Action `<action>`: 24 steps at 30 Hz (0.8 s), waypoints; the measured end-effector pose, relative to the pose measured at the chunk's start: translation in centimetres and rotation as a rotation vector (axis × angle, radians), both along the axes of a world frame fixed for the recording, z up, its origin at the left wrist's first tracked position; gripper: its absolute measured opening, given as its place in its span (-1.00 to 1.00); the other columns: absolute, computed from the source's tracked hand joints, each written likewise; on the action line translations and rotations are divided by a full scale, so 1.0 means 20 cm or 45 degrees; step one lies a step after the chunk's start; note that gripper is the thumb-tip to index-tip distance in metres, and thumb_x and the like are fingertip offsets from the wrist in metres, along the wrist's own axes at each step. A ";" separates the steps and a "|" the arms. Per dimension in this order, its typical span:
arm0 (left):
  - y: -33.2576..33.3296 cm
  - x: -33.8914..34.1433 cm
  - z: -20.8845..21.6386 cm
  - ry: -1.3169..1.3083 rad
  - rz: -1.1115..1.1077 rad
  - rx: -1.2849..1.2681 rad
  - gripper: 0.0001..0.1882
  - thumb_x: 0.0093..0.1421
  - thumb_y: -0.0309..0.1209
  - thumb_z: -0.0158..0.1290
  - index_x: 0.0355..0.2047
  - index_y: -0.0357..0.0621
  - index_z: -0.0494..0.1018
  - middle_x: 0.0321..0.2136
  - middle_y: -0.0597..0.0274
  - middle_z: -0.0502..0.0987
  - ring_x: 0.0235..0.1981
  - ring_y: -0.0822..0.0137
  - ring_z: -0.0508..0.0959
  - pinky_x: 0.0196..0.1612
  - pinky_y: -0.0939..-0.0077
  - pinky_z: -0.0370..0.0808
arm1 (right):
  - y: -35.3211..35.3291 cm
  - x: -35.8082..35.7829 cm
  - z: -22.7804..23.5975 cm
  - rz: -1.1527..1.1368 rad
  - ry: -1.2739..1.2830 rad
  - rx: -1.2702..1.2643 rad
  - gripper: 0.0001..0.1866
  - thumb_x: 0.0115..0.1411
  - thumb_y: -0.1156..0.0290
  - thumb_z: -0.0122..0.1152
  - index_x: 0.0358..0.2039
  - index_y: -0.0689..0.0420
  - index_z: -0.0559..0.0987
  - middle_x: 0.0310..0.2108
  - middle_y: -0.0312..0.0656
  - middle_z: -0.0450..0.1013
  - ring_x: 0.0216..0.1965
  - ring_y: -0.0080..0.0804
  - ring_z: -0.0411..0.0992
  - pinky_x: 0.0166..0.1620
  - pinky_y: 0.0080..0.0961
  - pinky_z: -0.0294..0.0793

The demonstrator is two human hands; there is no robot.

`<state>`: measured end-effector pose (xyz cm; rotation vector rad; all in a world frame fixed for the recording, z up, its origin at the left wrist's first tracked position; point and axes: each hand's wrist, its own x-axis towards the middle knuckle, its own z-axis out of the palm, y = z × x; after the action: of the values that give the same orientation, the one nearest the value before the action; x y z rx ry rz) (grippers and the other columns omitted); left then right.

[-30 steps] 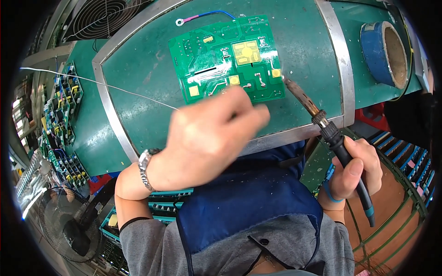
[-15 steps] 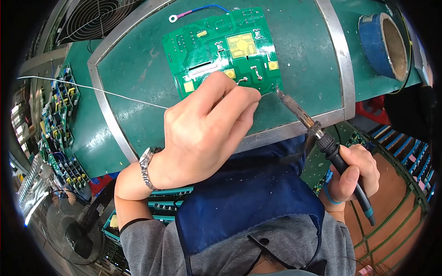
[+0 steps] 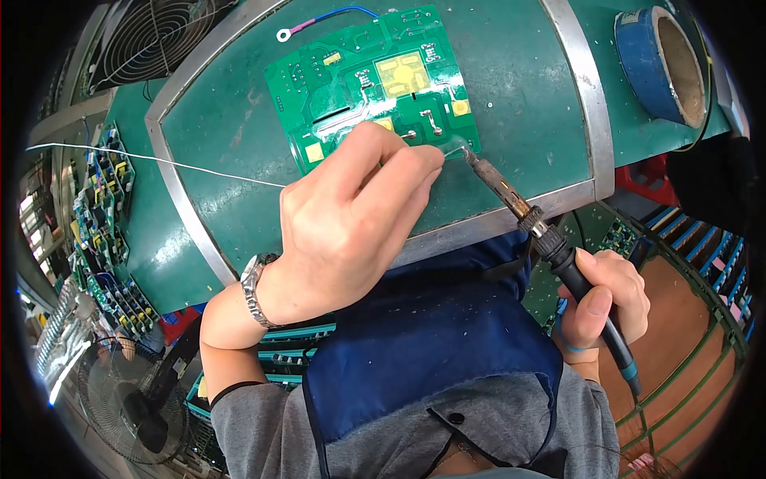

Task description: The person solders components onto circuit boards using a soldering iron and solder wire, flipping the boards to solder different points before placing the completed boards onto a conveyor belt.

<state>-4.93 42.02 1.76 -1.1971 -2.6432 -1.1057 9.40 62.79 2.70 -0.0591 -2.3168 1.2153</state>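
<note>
A green circuit board [image 3: 343,88] with yellow patches lies on the green work surface. Over its near edge, my left hand [image 3: 355,215] is closed, pinching a thin solder wire [image 3: 215,173] that trails off to the left. The wire's short free end pokes out past my fingertips toward the board's near right corner. My right hand [image 3: 606,295] grips the black handle of a soldering iron [image 3: 515,203], whose tip meets the wire's end at that corner, with a faint wisp of smoke there. A blue lead with a ring terminal [image 3: 284,35] sticks out from the board's far edge.
Metal edging [image 3: 582,80] frames the work surface. At the far right stands a blue roll with a thick tan core [image 3: 678,72]. Populated circuit boards [image 3: 112,215] stand in a row at the left, near a fan [image 3: 132,391]. A wire rack [image 3: 686,383] lies low right.
The circuit board has shifted a little to the left and away. Both hands moved slightly left, and the iron's tip now meets the solder wire's end.
</note>
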 end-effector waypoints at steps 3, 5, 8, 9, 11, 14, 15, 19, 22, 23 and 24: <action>0.00 -0.01 0.03 0.003 0.025 -0.009 -0.80 0.00 -0.63 0.26 -0.33 -0.16 0.58 -0.47 0.31 0.46 -0.62 0.56 0.40 -0.62 0.65 0.32 | 0.00 0.01 0.00 0.012 -0.007 -0.004 -0.76 0.17 0.34 0.14 -0.35 0.29 0.60 -0.69 -0.23 0.45 -0.74 -0.45 0.38 -0.62 -0.56 0.39; -0.01 -0.02 0.05 -0.011 0.076 -0.019 -0.80 -0.07 -0.62 0.25 -0.38 -0.18 0.54 -0.50 0.27 0.40 -0.57 0.35 0.49 -0.56 0.49 0.43 | 0.01 0.03 0.01 0.015 -0.027 -0.022 -0.74 0.18 0.32 0.14 -0.35 0.29 0.60 -0.67 -0.21 0.47 -0.72 -0.44 0.40 -0.59 -0.55 0.41; -0.02 -0.01 0.05 -0.067 0.096 -0.012 -0.79 0.01 -0.65 0.24 -0.32 -0.16 0.59 -0.45 0.34 0.45 -0.64 0.62 0.31 -0.61 0.72 0.25 | 0.03 0.06 0.04 -0.094 -0.073 0.006 -0.64 0.26 0.17 0.11 -0.36 0.27 0.59 -0.61 -0.21 0.50 -0.64 -0.40 0.42 -0.49 -0.49 0.46; -0.02 -0.01 0.05 -0.068 0.101 -0.010 -0.79 0.01 -0.65 0.24 -0.32 -0.16 0.59 -0.45 0.34 0.45 -0.64 0.62 0.31 -0.61 0.72 0.25 | 0.03 0.04 0.04 -0.132 -0.009 0.020 -0.63 0.27 0.16 0.10 -0.35 0.28 0.58 -0.64 -0.23 0.47 -0.68 -0.45 0.39 -0.54 -0.53 0.41; -0.01 -0.01 0.05 -0.073 0.075 0.003 -0.79 0.01 -0.66 0.23 -0.31 -0.16 0.59 -0.44 0.33 0.45 -0.63 0.60 0.32 -0.61 0.70 0.26 | 0.06 -0.01 0.06 -0.088 -0.019 -0.098 -0.60 0.28 0.14 0.10 -0.36 0.29 0.58 -0.67 -0.25 0.44 -0.72 -0.52 0.36 -0.58 -0.59 0.33; -0.01 -0.01 0.04 -0.077 0.049 0.018 -0.78 0.01 -0.66 0.23 -0.31 -0.15 0.59 -0.44 0.32 0.46 -0.63 0.59 0.33 -0.62 0.69 0.28 | 0.08 -0.07 0.07 -0.094 -0.032 -0.091 -0.60 0.27 0.14 0.10 -0.40 0.27 0.59 -0.71 -0.28 0.40 -0.74 -0.57 0.33 -0.61 -0.65 0.24; -0.01 -0.01 0.03 -0.077 0.056 0.019 -0.78 0.01 -0.66 0.23 -0.31 -0.15 0.59 -0.44 0.32 0.46 -0.63 0.59 0.33 -0.62 0.69 0.28 | 0.08 -0.09 0.08 -0.093 -0.063 -0.083 -0.60 0.26 0.14 0.10 -0.42 0.27 0.59 -0.72 -0.30 0.39 -0.74 -0.57 0.33 -0.61 -0.66 0.23; -0.02 -0.02 0.01 -0.051 0.030 0.039 -0.77 -0.01 -0.66 0.24 -0.31 -0.14 0.59 -0.44 0.31 0.46 -0.64 0.56 0.35 -0.63 0.67 0.30 | 0.10 -0.13 0.08 -0.091 -0.111 -0.119 -0.61 0.23 0.14 0.12 -0.44 0.26 0.61 -0.71 -0.31 0.42 -0.73 -0.59 0.32 -0.60 -0.65 0.23; -0.02 -0.01 0.01 -0.059 0.026 0.034 -0.77 -0.01 -0.66 0.24 -0.31 -0.14 0.58 -0.44 0.30 0.46 -0.64 0.55 0.35 -0.63 0.66 0.30 | 0.11 -0.14 0.08 -0.086 -0.110 -0.137 -0.62 0.22 0.16 0.13 -0.44 0.27 0.61 -0.70 -0.30 0.43 -0.74 -0.60 0.31 -0.59 -0.66 0.23; -0.01 -0.01 0.01 -0.065 0.025 0.028 -0.76 -0.01 -0.66 0.24 -0.31 -0.14 0.58 -0.44 0.30 0.45 -0.64 0.54 0.35 -0.63 0.66 0.30 | 0.11 -0.14 0.07 -0.075 -0.104 -0.143 -0.63 0.22 0.17 0.13 -0.44 0.27 0.61 -0.70 -0.30 0.43 -0.74 -0.60 0.31 -0.59 -0.66 0.23; -0.01 -0.01 0.01 -0.068 0.024 0.028 -0.76 -0.01 -0.66 0.24 -0.31 -0.14 0.58 -0.44 0.30 0.45 -0.64 0.54 0.35 -0.63 0.66 0.30 | 0.11 -0.15 0.07 -0.077 -0.107 -0.143 -0.63 0.22 0.17 0.13 -0.44 0.27 0.61 -0.70 -0.30 0.43 -0.74 -0.60 0.31 -0.59 -0.66 0.23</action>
<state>-5.23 41.78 1.87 -1.1525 -2.6676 -1.1768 6.45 64.94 4.14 -0.2218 -2.2982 1.3345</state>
